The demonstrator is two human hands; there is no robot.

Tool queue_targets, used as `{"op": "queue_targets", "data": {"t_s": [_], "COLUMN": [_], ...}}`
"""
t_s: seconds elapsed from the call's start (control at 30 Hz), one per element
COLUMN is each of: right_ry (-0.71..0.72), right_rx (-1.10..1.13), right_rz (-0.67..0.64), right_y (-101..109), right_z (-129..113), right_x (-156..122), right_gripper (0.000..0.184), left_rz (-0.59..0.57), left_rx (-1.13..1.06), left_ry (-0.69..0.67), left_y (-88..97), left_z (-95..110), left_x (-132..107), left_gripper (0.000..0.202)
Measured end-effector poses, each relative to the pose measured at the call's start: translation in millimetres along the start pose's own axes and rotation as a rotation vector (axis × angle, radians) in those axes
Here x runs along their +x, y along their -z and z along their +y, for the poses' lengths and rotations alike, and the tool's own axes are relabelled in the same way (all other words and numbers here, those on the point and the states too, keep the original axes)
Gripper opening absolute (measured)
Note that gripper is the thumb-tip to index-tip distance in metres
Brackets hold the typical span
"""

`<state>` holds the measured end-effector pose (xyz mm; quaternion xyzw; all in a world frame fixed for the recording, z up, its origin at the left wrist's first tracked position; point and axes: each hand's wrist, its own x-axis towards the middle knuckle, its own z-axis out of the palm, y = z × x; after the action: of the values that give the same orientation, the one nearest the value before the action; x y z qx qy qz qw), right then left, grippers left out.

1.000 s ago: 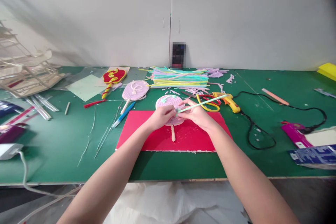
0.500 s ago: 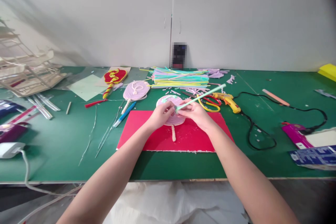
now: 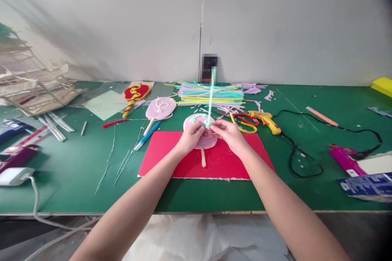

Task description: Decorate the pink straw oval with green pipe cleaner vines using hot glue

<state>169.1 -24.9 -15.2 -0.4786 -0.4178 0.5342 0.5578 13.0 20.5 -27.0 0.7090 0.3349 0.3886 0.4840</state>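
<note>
Left of centre on the green table there's a red-and-yellow pipe-cleaner piece, then a finished pink fan and a blue pen. Over the red sheet, left hand and right hand meet fingertip to fingertip. Both are pinched on the bottom end of a mint-green pipe cleaner, which stands nearly upright above the pink coiled fan lying under them. Behind sits the pipe-cleaner pile. Off to the right are scissors and a yellow glue gun.
</note>
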Motion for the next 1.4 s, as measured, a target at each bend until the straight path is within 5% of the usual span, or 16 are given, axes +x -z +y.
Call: {"op": "queue_targets", "data": {"t_s": [0.7, 1.1, 1.4], "right_ry": [0.120, -0.013, 0.094], "right_rx": [-0.138, -0.015, -0.040], "right_rz": [-0.064, -0.082, 0.016], "right_y": [3.1, -1.0, -1.5], "right_z": [2.1, -7.0, -1.5], "right_x": [1.8, -4.7, 0.3], "right_gripper": [0.028, 0.033, 0.034], "left_rz": [0.030, 0.004, 0.000], "left_rx": [0.076, 0.178, 0.021], "left_ry": [-0.026, -0.081, 0.086], "left_y": [6.1, 4.8, 5.2], "left_z": [4.2, -3.2, 4.3], "left_x": [-0.8, -0.9, -1.1], "left_gripper": [0.019, 0.017, 0.026]}}
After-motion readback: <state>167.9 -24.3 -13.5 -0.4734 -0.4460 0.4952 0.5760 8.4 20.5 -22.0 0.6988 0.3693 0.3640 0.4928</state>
